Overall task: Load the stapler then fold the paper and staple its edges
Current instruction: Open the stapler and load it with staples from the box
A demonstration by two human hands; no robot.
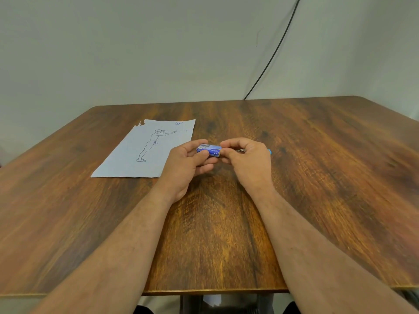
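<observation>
Over the desk (317, 166), the left hand (183, 164) grips a small blue staple box (209, 150) while the right hand (247, 159) pinches its end, the paper (136, 155) lying flat beside them.

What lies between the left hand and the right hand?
In the head view, a small blue staple box lies between them; the left hand holds one end, and the right hand pinches the other.

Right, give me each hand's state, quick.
Left hand: grips the small blue staple box.
Right hand: pinches the box's right end; whether it also holds something behind it cannot be told.
</observation>
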